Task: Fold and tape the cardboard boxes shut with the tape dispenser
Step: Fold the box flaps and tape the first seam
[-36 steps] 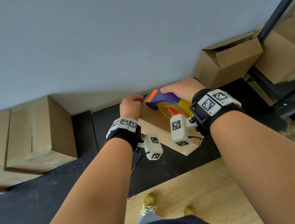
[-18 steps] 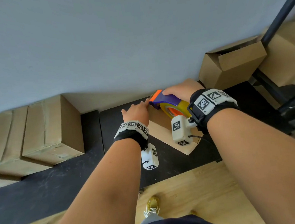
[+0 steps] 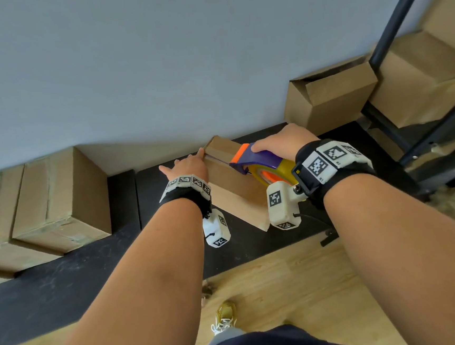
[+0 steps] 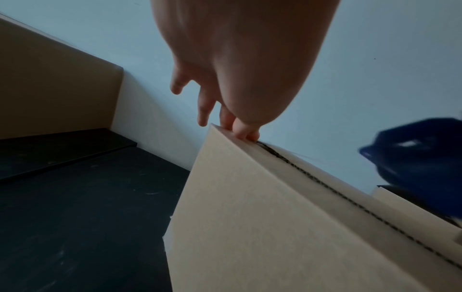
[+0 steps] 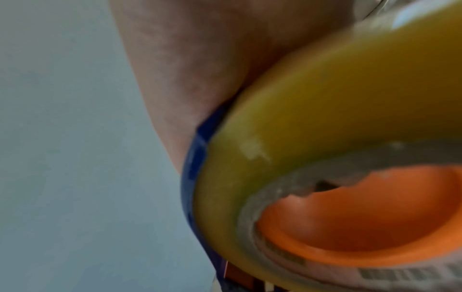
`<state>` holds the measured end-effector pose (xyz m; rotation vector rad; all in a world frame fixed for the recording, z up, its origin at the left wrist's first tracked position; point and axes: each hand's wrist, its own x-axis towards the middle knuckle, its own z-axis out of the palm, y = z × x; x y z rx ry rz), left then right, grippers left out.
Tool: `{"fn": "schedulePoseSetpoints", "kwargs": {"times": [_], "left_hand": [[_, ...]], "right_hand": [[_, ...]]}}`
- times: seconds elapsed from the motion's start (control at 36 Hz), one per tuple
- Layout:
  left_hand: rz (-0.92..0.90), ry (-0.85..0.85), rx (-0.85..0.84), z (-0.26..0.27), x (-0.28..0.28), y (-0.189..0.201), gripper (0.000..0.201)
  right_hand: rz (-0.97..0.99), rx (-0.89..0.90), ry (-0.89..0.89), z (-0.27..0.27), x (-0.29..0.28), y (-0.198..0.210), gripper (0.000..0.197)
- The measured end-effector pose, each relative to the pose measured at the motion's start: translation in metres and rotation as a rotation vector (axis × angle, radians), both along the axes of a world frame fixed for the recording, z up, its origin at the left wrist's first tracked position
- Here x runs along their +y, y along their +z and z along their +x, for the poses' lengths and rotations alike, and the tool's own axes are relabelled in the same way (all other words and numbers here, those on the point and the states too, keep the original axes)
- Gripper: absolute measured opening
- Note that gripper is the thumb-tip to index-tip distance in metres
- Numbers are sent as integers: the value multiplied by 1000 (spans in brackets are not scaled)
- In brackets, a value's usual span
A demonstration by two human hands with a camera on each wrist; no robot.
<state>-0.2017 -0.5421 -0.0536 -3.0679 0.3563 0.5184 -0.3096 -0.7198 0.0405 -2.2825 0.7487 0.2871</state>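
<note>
A small cardboard box (image 3: 233,188) lies on the black table (image 3: 65,282), its long axis running away from me. My right hand (image 3: 281,142) grips the purple and orange tape dispenser (image 3: 255,161), whose nose rests on the box's top near the far end. The right wrist view is filled by the yellow tape roll (image 5: 325,118) and its orange core (image 5: 362,213). My left hand (image 3: 187,165) has straight fingers (image 4: 245,134) that press on the box's (image 4: 262,217) far left top edge. The dispenser (image 4: 420,158) shows there as a dark blur.
Taped boxes (image 3: 58,198) are stacked at the left against the grey wall. An open-flapped box (image 3: 329,94) stands at the back right, beside a black rack (image 3: 389,20) with more boxes (image 3: 419,78). Wooden floor (image 3: 300,289) lies below the table's front edge.
My left hand has uncurled and shifted from the box's far end to its left top edge. The dispenser has drawn back toward me, and the box's far end now shows.
</note>
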Motion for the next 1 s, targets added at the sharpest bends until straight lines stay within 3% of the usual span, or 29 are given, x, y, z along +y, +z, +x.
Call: {"fn": "schedulePoseSetpoints", "kwargs": {"times": [0.33,0.58,0.67,0.81,1.0], "left_hand": [[29,101,28,-2,-16,-13,79],[-212,-85,-225,-20,-28,-24,67],[-211,-138,-191,-21,-33,-29,45],[-252,2,-46,-19,-38,-33,53],[-206,39,-9,-16,-43,-36,55]], "right_hand": [[-22,61,-22,-36,-23,-8,38],[12,32,-27,-39,-27,-15,38],[21,19,-29,-40,-28,-16,38],[51,7,-41,-41,-32,-20,40],[111,-30,-77,-51,-40,-26,47]]}}
